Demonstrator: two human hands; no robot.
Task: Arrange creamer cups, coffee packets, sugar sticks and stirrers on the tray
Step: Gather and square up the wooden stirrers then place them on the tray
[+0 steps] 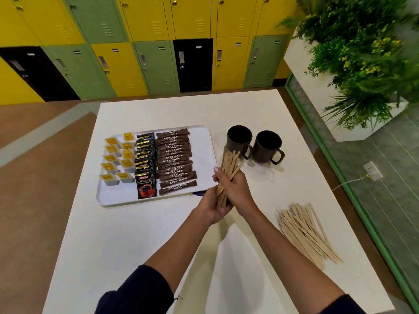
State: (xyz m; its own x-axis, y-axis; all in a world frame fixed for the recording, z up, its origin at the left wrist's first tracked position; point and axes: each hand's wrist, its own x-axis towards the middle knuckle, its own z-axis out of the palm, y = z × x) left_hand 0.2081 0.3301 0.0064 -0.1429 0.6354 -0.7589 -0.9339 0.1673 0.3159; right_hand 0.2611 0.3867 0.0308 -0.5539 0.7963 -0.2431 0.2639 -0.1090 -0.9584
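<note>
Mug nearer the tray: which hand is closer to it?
Right. The right hand grips the stirrer bundle just short of that mug; the left hand holds the bundle's lower end, farther back toward the person.

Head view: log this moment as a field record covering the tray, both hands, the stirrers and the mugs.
tray: white, on the table, right strip bare
tray contents: creamer cups left, coffee packets middle, sugar sticks right
left hand: grips the lower end of the stirrer bundle
right hand: grips the same bundle higher up
loose stirrers: pile on the table, right of the hands
mugs: two, dark, upright, right of the tray
</note>
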